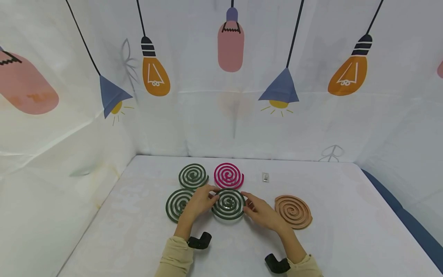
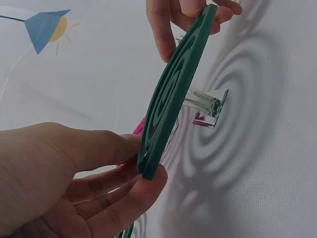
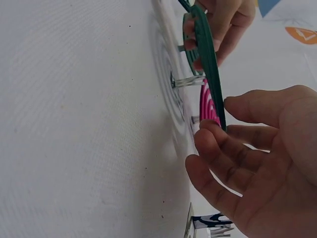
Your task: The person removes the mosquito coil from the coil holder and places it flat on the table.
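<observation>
A green mosquito coil [image 2: 171,106] is raised flat above the white table on a small clear stand [image 2: 205,106] with a square base. My left hand [image 1: 201,201] pinches its left edge, thumb on top and fingers below. On the opposite edge, my right hand [image 1: 264,213] holds it between thumb and fingertips, as the right wrist view shows. Just behind this coil is a pink coil [image 1: 228,175]. Two more green coils are to the left, one at the back [image 1: 193,175] and a nearer coil [image 1: 179,202] partly covered by my left hand.
A brown stack of coils [image 1: 293,211] lies to the right, close to my right forearm. Farther back is a small stand [image 1: 265,177] with no coil on it. A white sheet [image 1: 207,123] printed with lamps hangs behind the table [image 1: 346,231].
</observation>
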### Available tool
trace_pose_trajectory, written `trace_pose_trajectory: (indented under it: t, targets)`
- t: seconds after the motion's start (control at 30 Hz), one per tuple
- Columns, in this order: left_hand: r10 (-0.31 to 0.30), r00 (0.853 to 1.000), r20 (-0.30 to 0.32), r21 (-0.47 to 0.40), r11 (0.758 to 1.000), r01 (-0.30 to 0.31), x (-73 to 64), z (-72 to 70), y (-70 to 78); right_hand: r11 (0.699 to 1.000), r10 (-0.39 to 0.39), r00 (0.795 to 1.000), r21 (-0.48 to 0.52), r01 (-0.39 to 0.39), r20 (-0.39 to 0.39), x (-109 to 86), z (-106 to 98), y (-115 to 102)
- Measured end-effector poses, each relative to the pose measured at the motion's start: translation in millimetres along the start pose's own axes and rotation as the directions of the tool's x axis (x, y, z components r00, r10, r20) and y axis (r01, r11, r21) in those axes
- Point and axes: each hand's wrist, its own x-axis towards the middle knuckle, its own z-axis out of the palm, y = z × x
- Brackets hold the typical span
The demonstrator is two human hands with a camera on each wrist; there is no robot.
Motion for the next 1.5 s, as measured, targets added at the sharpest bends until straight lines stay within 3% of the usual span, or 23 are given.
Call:
trace_pose_trajectory:
  t: [0.17, 0.47, 0.7, 1.5]
  targets:
    - [-0.017, 1.0, -0.01, 0.003, 1.0, 0.017, 0.4, -0.7, 1.5, 1.0, 0.011, 1.0, -0.009, -0.011, 0.002, -0.3, -1, -1]
    - [0.011, 1.0, -0.027, 0.002, 1.0, -0.011, 1.3, -0.4, 1.7, 1.0, -0.005, 1.0, -0.015, 0.005, -0.01, -1.5, -3, -2]
    - [0.005, 0.999, -0.037, -0.044, 0.999, -0.007, 1.2, 0.3, 5.0, 0.999, -0.038, 0.999, -0.005, 0.038, -0.028, -1.9, -7, -3]
    - [-0.002, 0.998, -0.068, -0.083, 0.997, -0.003, 1.3, 5.8, 12.2, 1.0, -0.015, 0.998, 0.002, 0.015, -0.061, -2.9, -13, 1]
